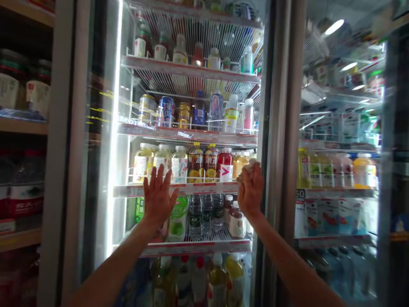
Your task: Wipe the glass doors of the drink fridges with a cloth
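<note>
My left hand [157, 192] is spread flat, fingers apart, at the glass door of a lit drinks fridge, in front of pale-labelled bottles. It seems to rest on the glass and holds nothing. On the right, my right hand [252, 189] is closed on a crumpled whitish cloth [249, 167], pressed towards the glass near the door's right edge. Behind the glass, red bottles [225, 164] and dark iced tea bottles [195, 164] stand on the middle shelf. How firmly the cloth touches the glass cannot be made out.
A metal door frame [286, 128] runs upright beside my right hand. Further right, another glass door covers shelves with juice bottles [364, 170]. At the left, wooden shelves [22, 125] hold jars and bottles. Several price rails [188, 135] cross the fridge.
</note>
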`<state>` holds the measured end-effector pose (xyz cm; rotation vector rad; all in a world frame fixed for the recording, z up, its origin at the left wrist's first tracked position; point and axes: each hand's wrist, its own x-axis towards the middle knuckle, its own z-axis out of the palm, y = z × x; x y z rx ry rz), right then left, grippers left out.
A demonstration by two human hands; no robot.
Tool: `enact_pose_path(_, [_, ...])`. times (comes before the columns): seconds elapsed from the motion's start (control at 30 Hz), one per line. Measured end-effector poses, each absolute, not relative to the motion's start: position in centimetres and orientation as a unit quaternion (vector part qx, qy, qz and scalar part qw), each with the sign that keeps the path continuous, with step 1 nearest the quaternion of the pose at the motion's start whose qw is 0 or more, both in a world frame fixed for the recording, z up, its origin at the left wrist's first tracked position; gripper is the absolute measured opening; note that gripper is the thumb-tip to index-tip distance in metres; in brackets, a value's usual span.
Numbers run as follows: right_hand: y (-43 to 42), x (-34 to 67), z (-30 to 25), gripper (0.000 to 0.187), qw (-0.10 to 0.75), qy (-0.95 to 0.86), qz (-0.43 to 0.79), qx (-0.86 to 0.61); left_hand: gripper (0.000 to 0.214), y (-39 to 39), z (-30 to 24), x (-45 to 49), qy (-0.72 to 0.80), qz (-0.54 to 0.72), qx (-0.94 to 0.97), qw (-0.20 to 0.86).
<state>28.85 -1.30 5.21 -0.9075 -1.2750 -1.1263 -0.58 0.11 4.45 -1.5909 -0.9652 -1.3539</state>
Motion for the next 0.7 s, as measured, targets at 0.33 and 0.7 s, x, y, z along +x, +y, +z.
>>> enact_pose_path(0.33, [-0.1,29.4,10.1,0.047,0.613,-0.497,-0.475,-0.390,0.056,0.6,8.2,0.6,-0.385,-0.541,-0.622,0.414])
enact_pose_path(0.7, [0.2,29.2,13.7,0.039,0.613,-0.493,-0.490,-0.375,0.054,1.3,9.6,1.3,-0.376,-0.548,-0.611,0.430])
